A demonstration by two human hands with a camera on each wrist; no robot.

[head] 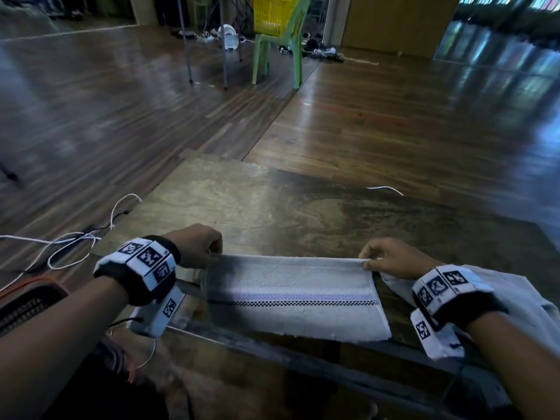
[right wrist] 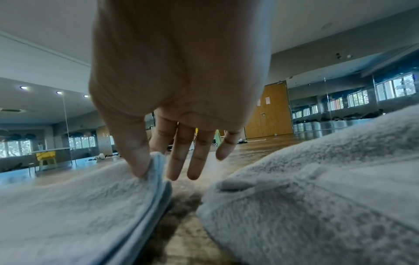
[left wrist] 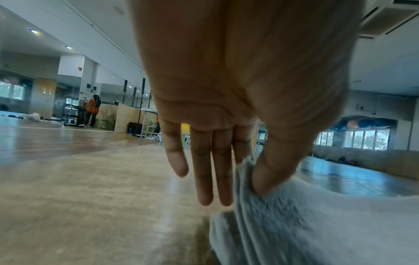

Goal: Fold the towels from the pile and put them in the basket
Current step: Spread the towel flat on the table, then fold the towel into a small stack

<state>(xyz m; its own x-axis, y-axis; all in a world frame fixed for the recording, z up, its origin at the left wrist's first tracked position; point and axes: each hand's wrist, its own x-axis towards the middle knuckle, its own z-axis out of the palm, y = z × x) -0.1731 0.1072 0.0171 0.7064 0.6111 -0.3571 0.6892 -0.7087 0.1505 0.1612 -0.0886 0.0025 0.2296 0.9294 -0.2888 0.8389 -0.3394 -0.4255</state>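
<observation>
Towel (head: 295,294) folded flat on bench (head: 272,207), near edge overhanging bench front; white terry with purple stripe and black checkered band running lengthwise. Far left corner pinched by left hand (head: 197,245) between thumb (left wrist: 269,172) and forefinger, other fingers (left wrist: 204,179) straight and free. Far right corner pinched likewise by right hand (head: 391,259), thumb (right wrist: 136,157) on doubled layers, remaining fingers (right wrist: 197,161) extended, clear of cloth. Second towel (head: 515,301) crumpled just beside, under right wrist. Orange basket (head: 27,301) at lower left beside bench, contents not discernible. Yellow basket (head: 272,15) far off on green chair (head: 281,53), contents hidden. White cable (head: 69,241) on floor at left.
</observation>
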